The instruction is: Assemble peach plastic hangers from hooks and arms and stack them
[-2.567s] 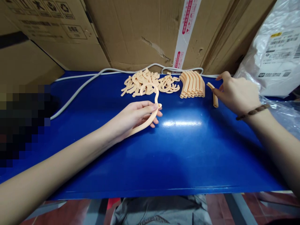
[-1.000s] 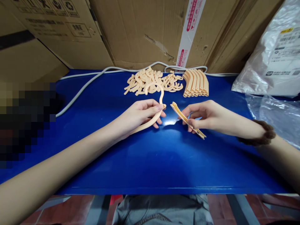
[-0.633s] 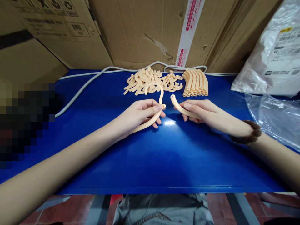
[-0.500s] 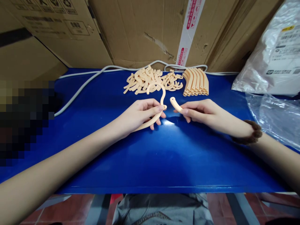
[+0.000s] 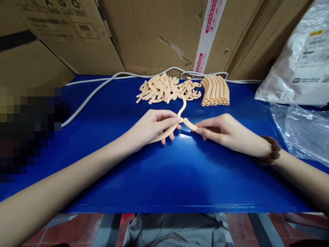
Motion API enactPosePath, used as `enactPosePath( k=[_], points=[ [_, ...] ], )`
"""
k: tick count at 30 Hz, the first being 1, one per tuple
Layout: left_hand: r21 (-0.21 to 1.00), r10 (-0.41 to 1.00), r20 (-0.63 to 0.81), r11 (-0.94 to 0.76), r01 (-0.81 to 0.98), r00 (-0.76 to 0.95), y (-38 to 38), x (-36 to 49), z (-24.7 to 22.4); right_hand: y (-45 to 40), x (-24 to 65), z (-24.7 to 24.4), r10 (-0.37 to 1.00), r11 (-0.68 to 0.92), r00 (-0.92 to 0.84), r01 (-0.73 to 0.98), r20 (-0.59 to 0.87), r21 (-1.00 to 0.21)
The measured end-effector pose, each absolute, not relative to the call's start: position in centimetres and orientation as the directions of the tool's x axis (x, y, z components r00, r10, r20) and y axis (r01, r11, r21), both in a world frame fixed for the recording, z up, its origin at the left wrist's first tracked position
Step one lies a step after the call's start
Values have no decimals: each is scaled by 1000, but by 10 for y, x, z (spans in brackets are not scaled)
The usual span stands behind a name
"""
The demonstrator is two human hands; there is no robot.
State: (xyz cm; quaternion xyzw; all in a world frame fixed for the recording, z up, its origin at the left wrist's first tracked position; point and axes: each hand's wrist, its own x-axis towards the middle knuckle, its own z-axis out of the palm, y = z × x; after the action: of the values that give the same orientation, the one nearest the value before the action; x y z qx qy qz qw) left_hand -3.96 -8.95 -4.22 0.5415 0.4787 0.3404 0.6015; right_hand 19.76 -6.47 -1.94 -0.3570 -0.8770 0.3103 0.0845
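Note:
Between its thumb and fingers my left hand [image 5: 156, 125] pinches a beige hook piece [image 5: 183, 104] together with a curved beige arm [image 5: 163, 136] that runs back under the palm. My right hand [image 5: 223, 130] grips the lower end of a second curved beige arm [image 5: 189, 124]. The holed end of that arm is right beside the joint at my left fingertips; whether they touch I cannot tell. Behind the hands lies a loose pile of beige hooks [image 5: 156, 85], and to its right a neat stack of curved beige arms [image 5: 216, 90].
Cardboard boxes [image 5: 159, 31] stand along the back of the blue table [image 5: 164, 178]. A white cable [image 5: 88, 97] runs along the back and left. At the right are a white plastic package [image 5: 290, 75] and clear plastic film [image 5: 303, 133].
My right hand has moved left and slightly down, bringing its curved arm up to the joint in my left hand. The hook has tilted to the right.

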Motion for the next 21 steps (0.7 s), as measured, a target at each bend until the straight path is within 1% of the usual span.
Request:
enactPosePath(
  k=[4, 6, 8, 14, 21],
  points=[
    [977, 933, -208, 181, 115, 293, -91, -39, -39, -68, 195, -20, 687, 657, -727, 622, -2, -425],
    [973, 932, -218, 183, 142, 288, -91, -38, -37, -69, 194, -22, 694, 687, -720, 646, 36, -332],
    [968, 929, -231, 190, 161, 288, -92, -38, -36, -70, 193, -23, 694, 702, -718, 658, 54, -271],
    [963, 911, -266, 234, 134, 317, -92, -40, -37, -74, 195, -26, 679, 731, -727, 658, 98, -183],
    [957, 893, -290, 267, 114, 344, -90, -44, -36, -76, 195, -27, 648, 761, -753, 632, 117, -149]
  ],
)
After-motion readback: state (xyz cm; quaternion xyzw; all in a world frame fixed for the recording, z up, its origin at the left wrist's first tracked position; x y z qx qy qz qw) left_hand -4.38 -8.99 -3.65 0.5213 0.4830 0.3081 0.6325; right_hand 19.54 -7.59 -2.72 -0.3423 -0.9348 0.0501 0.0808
